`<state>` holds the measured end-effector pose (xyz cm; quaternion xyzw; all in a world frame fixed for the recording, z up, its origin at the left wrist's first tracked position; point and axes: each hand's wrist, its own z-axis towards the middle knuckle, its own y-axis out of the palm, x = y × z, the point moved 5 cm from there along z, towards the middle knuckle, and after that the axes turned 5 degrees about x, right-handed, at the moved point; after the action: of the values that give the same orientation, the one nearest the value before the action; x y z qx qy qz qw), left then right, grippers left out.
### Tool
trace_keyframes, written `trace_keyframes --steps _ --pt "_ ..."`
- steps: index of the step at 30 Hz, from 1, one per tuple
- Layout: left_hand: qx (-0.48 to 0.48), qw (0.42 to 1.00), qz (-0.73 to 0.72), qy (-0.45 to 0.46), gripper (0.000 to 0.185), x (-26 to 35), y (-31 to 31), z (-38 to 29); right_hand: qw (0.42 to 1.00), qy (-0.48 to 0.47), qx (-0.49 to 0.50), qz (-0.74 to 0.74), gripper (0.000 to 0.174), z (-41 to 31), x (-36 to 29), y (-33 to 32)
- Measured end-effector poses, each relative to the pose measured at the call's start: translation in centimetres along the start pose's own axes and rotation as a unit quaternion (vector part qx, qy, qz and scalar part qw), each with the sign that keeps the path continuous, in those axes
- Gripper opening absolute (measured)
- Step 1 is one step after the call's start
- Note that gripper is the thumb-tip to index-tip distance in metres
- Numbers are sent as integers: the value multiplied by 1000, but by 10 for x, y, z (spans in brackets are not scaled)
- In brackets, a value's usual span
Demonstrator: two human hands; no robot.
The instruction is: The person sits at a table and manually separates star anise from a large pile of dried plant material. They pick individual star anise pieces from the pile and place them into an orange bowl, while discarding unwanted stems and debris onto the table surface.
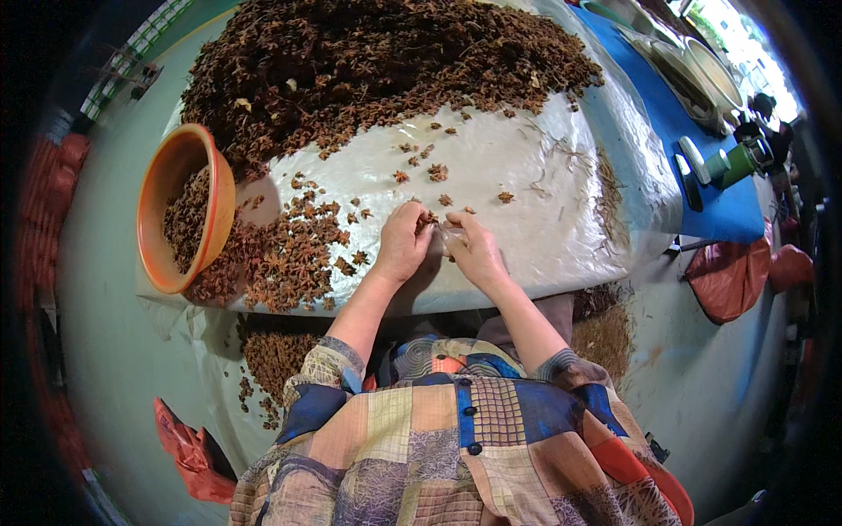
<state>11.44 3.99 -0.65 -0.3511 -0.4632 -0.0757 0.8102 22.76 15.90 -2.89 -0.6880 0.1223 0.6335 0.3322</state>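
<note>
My left hand (402,242) is near the front edge of the plastic-covered table (552,243), pinching a small brown star anise pod (429,217) between thumb and fingers. Close beside it, my right hand (476,251) has its thumb and fingertips drawn together at the pod. Whether they grip a thin stem is too small to tell. A few loose star anise pods (438,172) lie just beyond both hands. To the left spreads a cluster of star anise (289,256). Across the far side rises a large dark heap of star anise (395,59).
An orange plastic basin (223,191) lies tipped at the left, with dark pieces inside. Thin stems (610,197) are gathered at the right edge. Beyond stands a blue table (717,204) with a green cylindrical container (737,167). Red bags (733,273) rest at the right.
</note>
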Motion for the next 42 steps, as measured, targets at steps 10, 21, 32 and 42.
trace_keyframes --steps 10,21,32,42 --pt "51 992 -107 53 22 27 -10 -27 937 161 -85 298 34 -19 -24 6" --pt "175 924 339 14 46 -14 -147 -90 973 -127 63 -184 28 18 -74 -11" --pt "131 901 399 -104 54 -45 -192 -143 844 -346 -175 -371 16 -3 -100 193" --pt "222 938 267 12 41 -19 -175 -103 846 -333 -162 -383 11 -1 -111 198"
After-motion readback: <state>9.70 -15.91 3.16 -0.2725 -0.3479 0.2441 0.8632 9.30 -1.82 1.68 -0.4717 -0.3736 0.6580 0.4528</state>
